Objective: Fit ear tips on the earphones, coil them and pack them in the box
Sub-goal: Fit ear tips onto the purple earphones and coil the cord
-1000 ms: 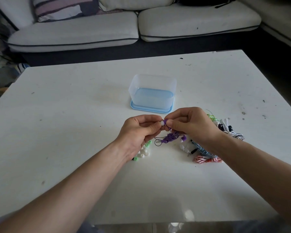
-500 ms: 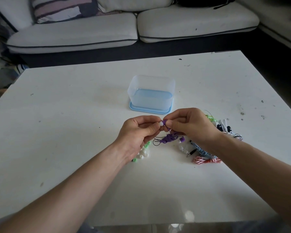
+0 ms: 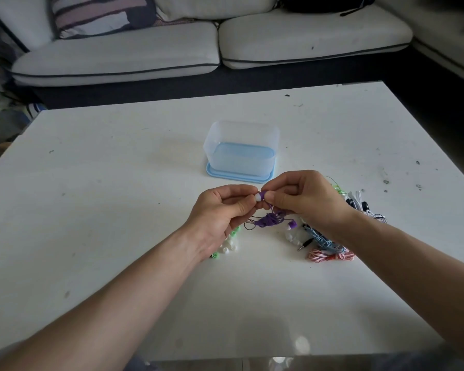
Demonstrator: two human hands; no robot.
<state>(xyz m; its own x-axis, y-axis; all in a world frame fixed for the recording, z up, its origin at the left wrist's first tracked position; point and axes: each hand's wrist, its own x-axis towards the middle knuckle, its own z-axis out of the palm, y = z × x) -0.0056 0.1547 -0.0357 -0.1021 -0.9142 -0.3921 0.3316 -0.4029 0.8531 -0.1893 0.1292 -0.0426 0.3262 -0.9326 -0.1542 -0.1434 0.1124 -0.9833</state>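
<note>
Both hands meet above the white table. My right hand (image 3: 303, 199) pinches a purple earbud (image 3: 263, 194), and my left hand (image 3: 220, 212) pinches a white ear tip (image 3: 258, 197) against its end. The purple cable (image 3: 269, 219) hangs from the earbud in a tangle on the table, with the second purple earbud (image 3: 292, 225) lying beside it. Loose green and white ear tips (image 3: 227, 247) lie under my left wrist. The clear box (image 3: 241, 148) stands open on its blue lid (image 3: 212, 174) just beyond my hands.
More coiled earphones lie to the right under my right forearm: blue (image 3: 323, 241), red-and-white (image 3: 330, 256), green (image 3: 336, 187) and black-and-white (image 3: 364, 206) ones. A grey sofa (image 3: 172, 54) runs along the far side of the table.
The hands stay together on the purple earbud and white tip; only slight shifts of the view and fingers show.
</note>
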